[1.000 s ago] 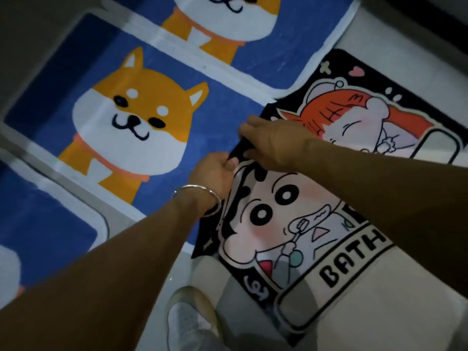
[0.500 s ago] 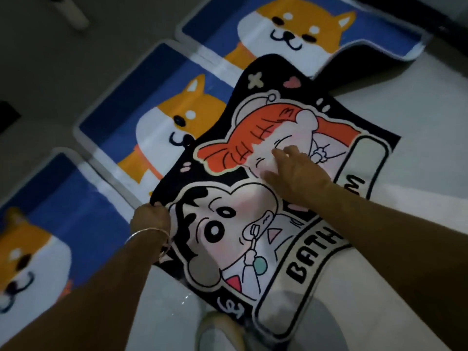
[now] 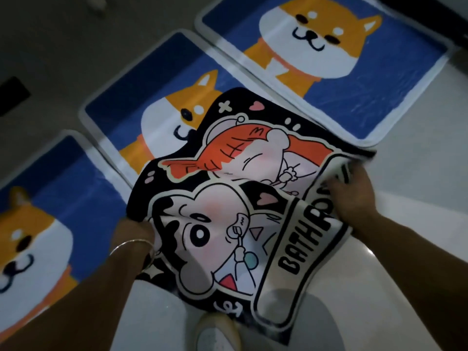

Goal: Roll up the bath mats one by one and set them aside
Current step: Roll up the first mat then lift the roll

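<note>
My left hand (image 3: 134, 230) grips the cartoon bath mat (image 3: 228, 198) at its left edge, my right hand (image 3: 354, 196) clutches its right edge; it sags between them, overlapping a blue dog mat (image 3: 141, 115).

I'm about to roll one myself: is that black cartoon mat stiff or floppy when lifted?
Probably floppy: the black cartoon mat sags and wrinkles between the left hand and the right hand. It seems thin and light, since its gripped edge curls over easily.
</note>
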`<state>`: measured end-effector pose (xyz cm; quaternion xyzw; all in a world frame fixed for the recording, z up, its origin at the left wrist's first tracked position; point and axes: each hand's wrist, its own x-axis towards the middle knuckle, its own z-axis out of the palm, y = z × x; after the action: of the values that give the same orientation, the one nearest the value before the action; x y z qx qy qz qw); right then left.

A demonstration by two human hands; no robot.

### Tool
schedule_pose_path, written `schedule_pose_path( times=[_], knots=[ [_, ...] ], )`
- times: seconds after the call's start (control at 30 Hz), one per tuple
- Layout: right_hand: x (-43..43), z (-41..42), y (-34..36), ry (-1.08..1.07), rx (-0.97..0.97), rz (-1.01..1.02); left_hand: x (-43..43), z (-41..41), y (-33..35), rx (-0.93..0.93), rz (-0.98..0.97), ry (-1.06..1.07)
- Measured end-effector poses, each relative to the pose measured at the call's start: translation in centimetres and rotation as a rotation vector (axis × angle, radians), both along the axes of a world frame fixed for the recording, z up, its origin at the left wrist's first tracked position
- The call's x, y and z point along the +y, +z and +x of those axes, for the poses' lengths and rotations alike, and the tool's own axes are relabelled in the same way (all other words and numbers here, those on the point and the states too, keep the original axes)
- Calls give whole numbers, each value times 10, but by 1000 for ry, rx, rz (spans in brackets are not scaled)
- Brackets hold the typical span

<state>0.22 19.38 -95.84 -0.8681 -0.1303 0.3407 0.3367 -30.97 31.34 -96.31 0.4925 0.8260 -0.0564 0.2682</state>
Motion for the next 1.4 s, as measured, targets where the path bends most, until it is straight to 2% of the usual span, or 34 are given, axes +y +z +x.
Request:
schedule_pose_path(
  times=[0.1,0.2,0.37,0.47,0.53,0.63,0.77,0.87,1.03,1.13,1.2,1.27,1.3,1.33,1.4],
  knots=[
    [29,-13,33,272,-189,176,0,1,5,-2,135,-5],
    [59,-11,53,416,-343,232,-7,1,14,-31,204,87],
    [113,3,100,513,-557,277,-5,-4,49,-69,334,239],
    [153,7,124,507,-599,355,5,-3,69,-128,375,296],
    [179,5,129,528,-557,287,15,-9,64,-192,315,279],
    [199,-7,119,667,-525,58,24,-11,53,-266,209,185],
    [193,-33,91,1032,-430,-128,27,0,39,-240,25,60],
    [187,-46,100,1227,-322,-303,32,19,42,-223,-183,-64],
    [169,-62,132,1405,-262,-423,39,53,76,-377,-194,-115],
    [159,-73,109,1486,-44,-476,57,67,78,-524,-79,-20],
    [154,-81,83,1489,262,-454,82,82,74,-677,26,226],
    [154,-83,60,1407,510,-342,115,100,69,-834,86,534],
    [159,-80,51,1372,531,-305,131,106,67,-889,97,631],
    [168,-74,41,1378,451,-263,145,107,62,-925,109,685],
    [198,-49,28,1432,186,-176,165,101,49,-927,119,716]
  ],
)
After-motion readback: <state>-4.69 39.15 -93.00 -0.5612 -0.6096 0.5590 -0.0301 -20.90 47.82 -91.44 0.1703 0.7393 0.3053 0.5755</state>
